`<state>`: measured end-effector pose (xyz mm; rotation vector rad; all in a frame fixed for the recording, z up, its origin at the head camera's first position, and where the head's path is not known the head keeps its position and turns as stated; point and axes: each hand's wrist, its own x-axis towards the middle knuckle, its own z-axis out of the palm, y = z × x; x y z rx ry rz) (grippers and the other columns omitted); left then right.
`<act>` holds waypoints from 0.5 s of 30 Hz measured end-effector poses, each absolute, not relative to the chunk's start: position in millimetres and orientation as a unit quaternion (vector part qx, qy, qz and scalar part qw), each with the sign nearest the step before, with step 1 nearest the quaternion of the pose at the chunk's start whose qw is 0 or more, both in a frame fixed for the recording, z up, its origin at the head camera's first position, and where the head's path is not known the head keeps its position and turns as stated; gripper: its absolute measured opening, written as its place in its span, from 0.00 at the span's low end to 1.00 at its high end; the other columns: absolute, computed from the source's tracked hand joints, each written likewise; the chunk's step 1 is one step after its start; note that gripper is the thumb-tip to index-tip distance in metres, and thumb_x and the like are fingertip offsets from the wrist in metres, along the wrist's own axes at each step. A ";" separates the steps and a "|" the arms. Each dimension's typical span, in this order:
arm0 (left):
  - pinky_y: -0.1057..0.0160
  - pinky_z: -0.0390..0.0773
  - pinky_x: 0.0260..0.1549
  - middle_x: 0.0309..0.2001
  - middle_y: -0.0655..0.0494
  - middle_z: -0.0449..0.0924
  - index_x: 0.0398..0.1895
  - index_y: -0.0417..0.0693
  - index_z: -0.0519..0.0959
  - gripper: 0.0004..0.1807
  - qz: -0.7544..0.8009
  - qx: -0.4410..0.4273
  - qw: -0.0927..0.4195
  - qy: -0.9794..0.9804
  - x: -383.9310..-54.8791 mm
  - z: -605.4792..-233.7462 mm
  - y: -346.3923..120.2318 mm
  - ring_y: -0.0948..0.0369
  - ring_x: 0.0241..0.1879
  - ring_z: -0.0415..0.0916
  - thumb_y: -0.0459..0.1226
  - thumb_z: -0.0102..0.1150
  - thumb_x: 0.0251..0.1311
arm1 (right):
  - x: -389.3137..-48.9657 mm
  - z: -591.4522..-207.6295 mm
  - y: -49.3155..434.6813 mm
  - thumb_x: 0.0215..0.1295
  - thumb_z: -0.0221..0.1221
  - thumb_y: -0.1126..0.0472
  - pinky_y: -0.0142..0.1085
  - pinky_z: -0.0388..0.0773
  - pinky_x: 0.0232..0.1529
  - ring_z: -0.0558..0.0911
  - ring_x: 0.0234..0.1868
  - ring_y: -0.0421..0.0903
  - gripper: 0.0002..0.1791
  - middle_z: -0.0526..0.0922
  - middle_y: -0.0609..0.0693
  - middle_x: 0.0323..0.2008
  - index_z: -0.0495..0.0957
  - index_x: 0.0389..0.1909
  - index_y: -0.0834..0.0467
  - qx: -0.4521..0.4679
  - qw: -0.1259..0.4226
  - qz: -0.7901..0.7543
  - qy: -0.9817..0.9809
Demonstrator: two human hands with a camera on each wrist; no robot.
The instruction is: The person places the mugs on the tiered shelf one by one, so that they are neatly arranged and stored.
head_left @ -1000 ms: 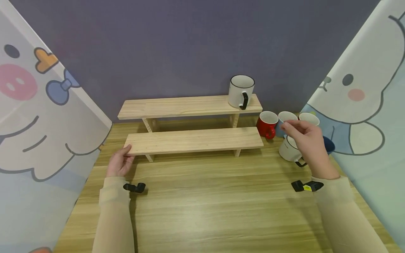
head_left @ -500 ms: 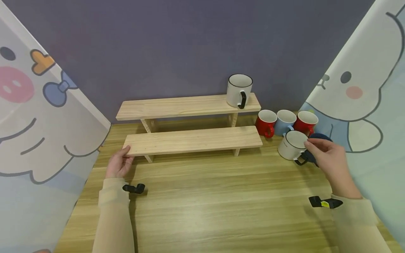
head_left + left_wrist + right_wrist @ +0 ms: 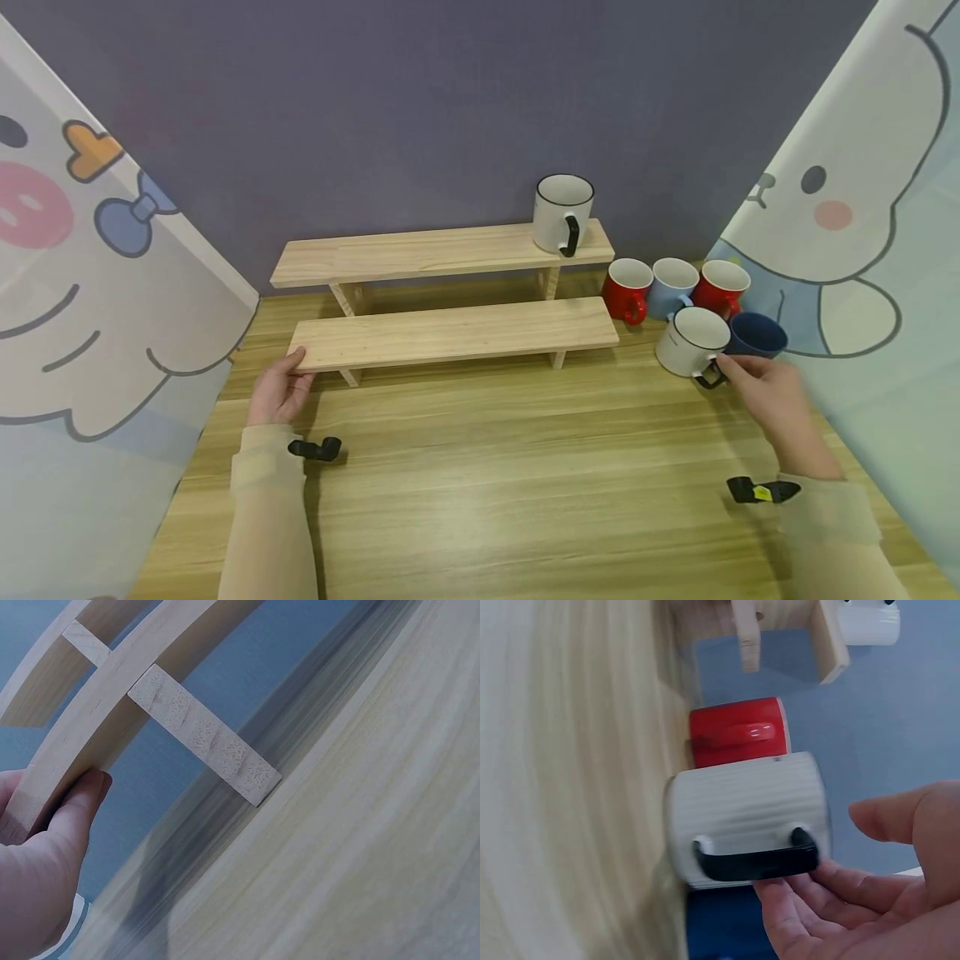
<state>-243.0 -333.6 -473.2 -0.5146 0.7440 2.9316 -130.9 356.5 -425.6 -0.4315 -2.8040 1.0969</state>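
Note:
My left hand [image 3: 281, 390] grips the left end of the lower board of a two-tier wooden shelf [image 3: 457, 333]. In the left wrist view its thumb [image 3: 79, 799] lies under the board. At the right, a white mug [image 3: 686, 346] with a black rim and black handle stands upright on the table. My right hand [image 3: 772, 400] is at this mug's handle [image 3: 757, 862]. The right wrist view shows its fingertips right by the handle, with the thumb [image 3: 889, 817] held apart from it. A similar white mug [image 3: 558, 225] stands on the upper board's right end.
Behind the near white mug stand a red mug [image 3: 626, 296], a light blue mug [image 3: 670, 292] and another red mug [image 3: 720, 287]. A dark blue mug [image 3: 757, 333] stands close on its right. A grey-blue wall [image 3: 420, 108] rises behind the shelf; printed panels flank the table [image 3: 480, 467].
My right hand has moved from above the mugs, right and then down to the near white mug's handle. The left hand keeps its grip on the shelf.

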 end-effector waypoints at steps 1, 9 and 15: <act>0.63 0.72 0.62 0.51 0.43 0.76 0.73 0.42 0.57 0.30 0.954 -0.170 0.036 0.243 -243.1 -472.9 -333.7 0.57 0.67 0.67 0.21 0.50 0.72 | -132.0 -427.8 356.6 0.79 0.49 0.42 0.38 0.77 0.33 0.78 0.45 0.57 0.37 0.81 0.71 0.48 0.75 0.59 0.76 -0.144 0.050 0.366 -0.918; 0.63 0.73 0.61 0.49 0.42 0.78 0.60 0.36 0.68 0.17 0.953 -0.172 0.035 0.245 -241.8 -474.1 -334.2 0.53 0.50 0.82 0.20 0.52 0.71 | -138.5 -445.0 358.8 0.80 0.50 0.45 0.23 0.77 0.34 0.77 0.38 0.33 0.33 0.85 0.63 0.46 0.80 0.54 0.75 -0.134 0.047 0.414 -0.899; 0.63 0.73 0.61 0.49 0.42 0.77 0.60 0.35 0.67 0.17 0.954 -0.168 0.036 0.246 -241.4 -473.6 -334.1 0.54 0.50 0.81 0.21 0.51 0.72 | -141.4 -451.3 359.2 0.81 0.49 0.47 0.23 0.80 0.35 0.77 0.37 0.30 0.31 0.86 0.58 0.43 0.80 0.54 0.76 -0.130 0.062 0.431 -0.891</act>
